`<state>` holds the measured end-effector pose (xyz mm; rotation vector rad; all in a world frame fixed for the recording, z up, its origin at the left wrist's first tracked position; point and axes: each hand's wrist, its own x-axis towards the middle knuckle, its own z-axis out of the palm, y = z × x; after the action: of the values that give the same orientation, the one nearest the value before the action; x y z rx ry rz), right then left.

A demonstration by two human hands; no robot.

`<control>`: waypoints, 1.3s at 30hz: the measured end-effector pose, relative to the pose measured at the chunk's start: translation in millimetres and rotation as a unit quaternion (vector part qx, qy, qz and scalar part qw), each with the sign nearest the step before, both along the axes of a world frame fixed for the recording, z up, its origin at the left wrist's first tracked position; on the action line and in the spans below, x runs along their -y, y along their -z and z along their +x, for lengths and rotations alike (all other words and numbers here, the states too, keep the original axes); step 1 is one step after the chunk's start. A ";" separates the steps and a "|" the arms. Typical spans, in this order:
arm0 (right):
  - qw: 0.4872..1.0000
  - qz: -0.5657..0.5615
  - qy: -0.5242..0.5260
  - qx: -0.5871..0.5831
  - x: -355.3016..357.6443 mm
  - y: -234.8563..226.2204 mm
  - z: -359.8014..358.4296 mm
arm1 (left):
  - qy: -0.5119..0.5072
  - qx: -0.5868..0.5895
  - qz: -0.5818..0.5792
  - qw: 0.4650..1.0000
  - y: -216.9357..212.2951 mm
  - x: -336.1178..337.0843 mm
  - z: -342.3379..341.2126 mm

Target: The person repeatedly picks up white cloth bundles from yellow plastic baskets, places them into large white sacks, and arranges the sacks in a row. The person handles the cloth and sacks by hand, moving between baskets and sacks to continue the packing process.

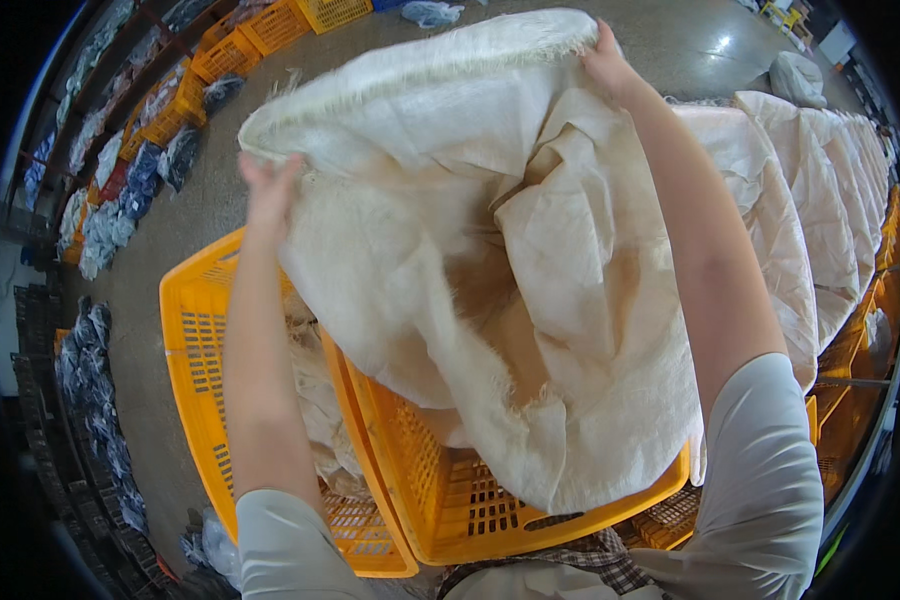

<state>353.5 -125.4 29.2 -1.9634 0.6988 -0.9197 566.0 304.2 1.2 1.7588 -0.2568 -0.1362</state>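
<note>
Frayed off-white woven cloth [390, 230], plain-faced, held spread above a yellow plastic crate [610, 512].
I have my left hand [268, 188] gripping its left corner, my right hand [608, 68] pinching its upper-right edge; folds hang over the crate.

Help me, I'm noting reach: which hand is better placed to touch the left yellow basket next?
Likely the left hand: its forearm crosses over the left yellow basket. The right hand grips the white cloth's upper right edge, farther from that basket.
</note>
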 end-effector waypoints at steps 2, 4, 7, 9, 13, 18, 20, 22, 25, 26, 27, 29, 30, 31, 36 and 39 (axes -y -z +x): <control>0.985 -0.021 0.013 -0.169 -8.3 35.5 -3.0 | 0.070 0.068 0.287 0.953 14.1 7.4 -24.6; 0.944 -0.018 -0.001 -0.330 -12.8 54.5 -5.1 | 0.066 0.205 0.480 0.850 21.2 10.0 -39.0; 0.928 -0.078 -0.025 -0.363 -15.2 55.8 -1.5 | 0.072 0.203 0.581 0.784 22.7 11.8 -38.1; 0.906 -0.067 -0.014 -0.419 -15.5 48.9 2.1 | 0.069 0.179 0.585 0.788 21.1 11.7 -29.2; 0.868 -0.043 -0.008 -0.494 -13.5 49.1 -1.7 | 0.069 0.181 0.579 0.792 22.0 6.2 -18.4; 0.905 0.023 0.048 -0.422 -31.8 84.0 -58.8 | 0.083 0.191 0.562 0.801 24.4 -14.3 -14.2; 0.881 0.140 -0.019 -0.451 -44.6 85.6 -84.3 | 0.079 0.203 0.561 0.799 23.2 -28.2 -8.8; 0.886 0.228 -0.007 -0.404 -69.3 85.5 -126.4 | 0.079 0.192 0.560 0.802 23.0 -42.7 -2.0; 0.875 0.480 -0.029 -0.048 -122.5 103.9 -161.6 | 0.071 0.169 0.570 0.801 24.3 -59.8 6.5; 0.863 0.505 -0.002 -0.026 -126.1 99.7 -169.3 | 0.061 0.170 0.572 0.800 24.6 -65.2 7.1; 0.847 0.531 0.026 -0.004 -134.0 97.6 -178.2 | 0.059 0.171 0.581 0.794 24.3 -68.2 7.6; 0.882 0.469 0.020 0.040 -144.8 89.3 -185.0 | 0.043 0.196 0.593 0.780 22.2 -73.8 5.7; 0.927 0.375 0.017 0.005 -154.9 81.0 -199.9 | 0.063 0.201 0.607 0.766 20.4 -74.9 4.4; 0.961 0.257 -0.013 -0.101 -163.8 69.5 -215.8 | 0.076 0.209 0.623 0.750 18.2 -75.3 2.3; 0.920 0.011 -0.004 -0.392 -238.8 39.3 -302.1 | 0.109 0.165 0.622 0.757 13.0 -66.4 -20.4; 0.929 0.057 0.024 -0.364 -251.1 31.1 -339.3 | 0.099 0.116 0.501 0.852 23.5 -59.1 -50.6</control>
<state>14.2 125.8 -2.0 -2.1799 1.1823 -0.1303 515.4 363.3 -22.4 2.7997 -0.6236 -0.2311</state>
